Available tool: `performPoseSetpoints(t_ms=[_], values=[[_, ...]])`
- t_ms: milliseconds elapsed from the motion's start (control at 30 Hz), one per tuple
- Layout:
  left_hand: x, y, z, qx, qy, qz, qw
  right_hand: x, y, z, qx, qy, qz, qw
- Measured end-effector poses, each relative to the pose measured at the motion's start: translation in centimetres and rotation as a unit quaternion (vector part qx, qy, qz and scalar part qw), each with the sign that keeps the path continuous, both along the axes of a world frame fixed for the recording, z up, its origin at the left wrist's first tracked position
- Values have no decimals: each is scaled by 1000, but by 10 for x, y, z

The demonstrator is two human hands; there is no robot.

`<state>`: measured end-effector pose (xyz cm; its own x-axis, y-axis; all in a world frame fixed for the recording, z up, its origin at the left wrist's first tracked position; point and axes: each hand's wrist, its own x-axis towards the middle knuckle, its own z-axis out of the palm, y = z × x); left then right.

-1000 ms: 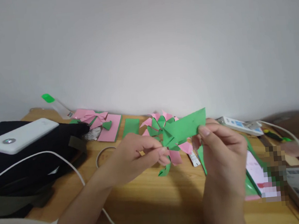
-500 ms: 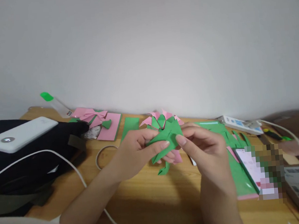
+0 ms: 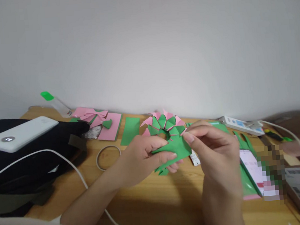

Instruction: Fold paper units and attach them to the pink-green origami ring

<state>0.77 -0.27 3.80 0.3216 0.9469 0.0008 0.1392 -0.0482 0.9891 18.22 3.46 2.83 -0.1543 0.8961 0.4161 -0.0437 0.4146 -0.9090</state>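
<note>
A folded green piece of paper (image 3: pixel 174 149) is held up between my two hands above the table. My left hand (image 3: pixel 150 152) pinches its left side, thumb on top and fingers underneath. My right hand (image 3: pixel 207 142) grips its upper right corner between thumb and fingertips. Directly behind it a pink and green origami ring (image 3: pixel 163 121) of pointed folded units fans out, its lower part hidden by the green paper and my hands. Whether the ring is joined to the green paper I cannot tell. Another green folded bit shows under my left fingers.
Pink paper sheets (image 3: pixel 110 126) and a green sheet (image 3: pixel 130 130) lie at the back. A tape roll (image 3: pixel 108 158) is left of my hands. On the left, a white power bank (image 3: pixel 23 134) rests on a black bag (image 3: pixel 70 158). A phone (image 3: pixel 251 168) and power strip (image 3: pixel 243 125) are right.
The green paper has tilted down and toward me, so more of the ring and its central hole shows. My right hand has shifted slightly right, to the paper's upper corner.
</note>
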Motion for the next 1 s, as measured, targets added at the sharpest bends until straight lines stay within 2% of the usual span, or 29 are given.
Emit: performPoseSetpoints(t_ms=[100,233,300,400,500,567,700,833,1000], values=[[0,-2,-2,8,-21,9,1000,1,0,2,6,7,-18,1000],[0,-6,-6,69,-53,80,993,0,4,2,31,35,-45,998],[-2,-6,-8,134,-21,96,986,0,6,2,38,53,-40,997],[-6,-5,-8,232,46,83,968,1,7,2,20,84,-28,996],[-9,-4,-6,293,84,72,950,1,8,1,-16,91,-23,995],[-9,-3,-5,314,85,88,942,0,8,-1,-27,74,-22,997],[-7,-3,-7,286,68,168,941,-4,5,-2,-6,16,-46,999],[-4,-1,-11,221,20,261,940,-7,1,0,70,-15,-81,994],[-2,2,-13,205,-17,319,925,-6,1,2,126,-148,-23,981]])
